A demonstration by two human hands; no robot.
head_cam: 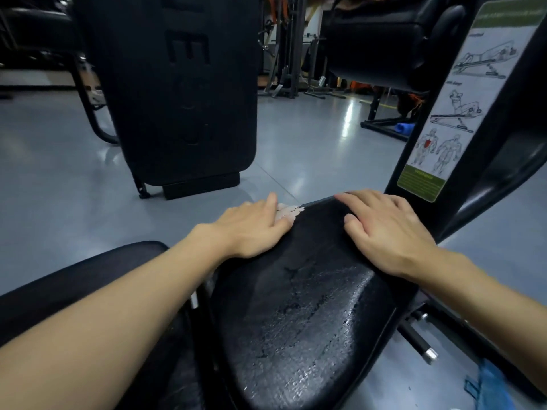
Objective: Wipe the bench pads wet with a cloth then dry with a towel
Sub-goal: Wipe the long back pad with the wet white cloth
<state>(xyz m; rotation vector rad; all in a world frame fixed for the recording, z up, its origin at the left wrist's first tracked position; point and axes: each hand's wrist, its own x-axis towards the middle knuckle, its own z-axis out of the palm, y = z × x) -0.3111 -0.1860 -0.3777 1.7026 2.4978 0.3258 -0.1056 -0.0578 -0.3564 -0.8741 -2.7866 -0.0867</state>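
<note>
Gym floor [310, 143], grey and glossy, racks blurred at the back. Black bench pad [296, 306] sits front and centre, running away from the camera, its surface cracked and shiny in patches, possibly damp. Left hand [254, 229] lies flat on the pad's far left edge, fingers straight beside a torn pale patch [285, 213]; grip released, holding nothing. Right hand [384, 232] lies flat on the far right edge, grip released as well.

Step, judged: between wipes or not started, since neither hand has a cloth. Next move calls for picking one up. Blue fabric [490, 389] at bottom right, below the pad, is the nearest candidate; cannot tell if it is the cloth or the towel.

Counts:
- hands: 2
- pads in view: 4 (centre pad, lower-left pad [74, 282], upright pad [177, 84], far bench [384, 45])
- blue fabric items: 2, with a blue roll [404, 127] on the floor far right
- exercise sticker [461, 113]: 1
</note>
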